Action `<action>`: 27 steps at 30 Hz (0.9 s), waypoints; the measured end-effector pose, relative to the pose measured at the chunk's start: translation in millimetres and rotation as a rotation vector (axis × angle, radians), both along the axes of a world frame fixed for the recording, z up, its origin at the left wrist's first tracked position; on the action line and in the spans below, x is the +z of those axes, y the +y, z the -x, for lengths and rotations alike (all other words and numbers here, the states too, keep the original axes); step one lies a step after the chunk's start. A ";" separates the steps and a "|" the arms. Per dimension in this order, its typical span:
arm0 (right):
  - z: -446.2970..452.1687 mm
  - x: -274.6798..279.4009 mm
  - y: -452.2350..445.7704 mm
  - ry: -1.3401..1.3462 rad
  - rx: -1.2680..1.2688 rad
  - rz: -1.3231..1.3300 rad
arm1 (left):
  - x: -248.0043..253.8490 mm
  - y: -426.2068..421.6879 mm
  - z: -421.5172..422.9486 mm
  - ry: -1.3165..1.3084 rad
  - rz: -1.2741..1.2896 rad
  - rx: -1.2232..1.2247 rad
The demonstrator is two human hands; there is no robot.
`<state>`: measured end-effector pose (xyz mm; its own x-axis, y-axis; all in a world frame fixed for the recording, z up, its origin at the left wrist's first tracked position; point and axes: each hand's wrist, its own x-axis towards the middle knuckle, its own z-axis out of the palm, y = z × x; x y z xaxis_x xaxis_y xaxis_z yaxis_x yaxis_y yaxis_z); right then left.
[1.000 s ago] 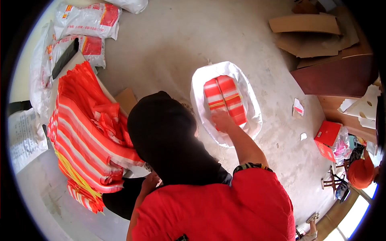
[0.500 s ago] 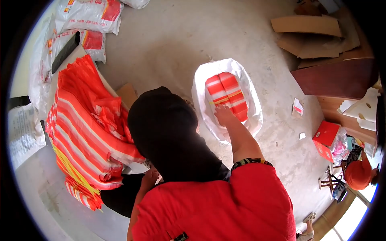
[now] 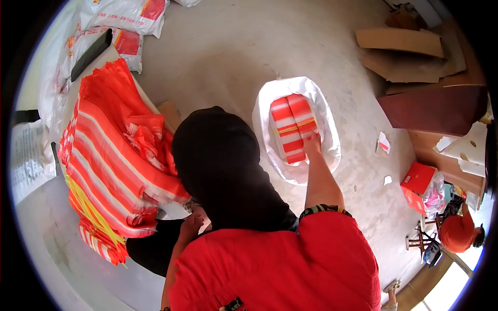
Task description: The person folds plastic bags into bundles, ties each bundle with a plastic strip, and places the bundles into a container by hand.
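My right hand (image 3: 312, 145) reaches into a white bag (image 3: 332, 140) standing open on the floor. Its outstretched fingers press on the lower right part of the red-and-white striped folded fabric bundles (image 3: 284, 122), which lie side by side inside. Yellow bands cross these bundles. My left hand (image 3: 192, 224) is low beside my black-clothed leg, near a pile of striped fabric (image 3: 114, 155). Its fingers are curled, and whether anything is in them is hidden. Yellow strips (image 3: 85, 207) hang along the near side of the pile.
Printed white sacks (image 3: 124, 18) are stacked at the far left. Flattened cardboard (image 3: 399, 41) lies on a dark red piece of furniture (image 3: 433, 106) at right. A red box (image 3: 417, 181) stands below it. Another person in an orange-red top (image 3: 457, 230) is at the right edge.
My right hand has moved from the left bundle to the right one, uncovering the left bundle's lower end. My left hand stays by my leg. The view has shifted slightly.
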<state>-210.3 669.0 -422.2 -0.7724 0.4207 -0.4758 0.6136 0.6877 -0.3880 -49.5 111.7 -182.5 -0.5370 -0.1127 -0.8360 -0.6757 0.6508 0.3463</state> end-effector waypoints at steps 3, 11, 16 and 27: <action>-2.7 14.0 8.2 -0.017 -0.053 0.139 | -11.2 -7.5 -7.4 0.027 -0.009 0.001; -9.3 8.1 -42.5 0.279 0.101 0.022 | -29.0 -17.7 -18.2 0.242 -0.062 -0.204; 30.0 68.6 -80.3 0.658 0.205 0.077 | -25.3 -9.0 -20.3 0.349 -0.104 -0.116; 100.0 407.2 -224.4 0.854 0.510 0.842 | -54.0 -18.3 -26.2 0.494 -0.131 -0.081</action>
<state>-310.3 444.6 -15.0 -0.9434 -0.1931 0.2697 -0.2962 0.1247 -0.9469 -23.4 93.4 -236.5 -0.8740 0.0346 -0.4848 -0.3600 0.6240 0.6935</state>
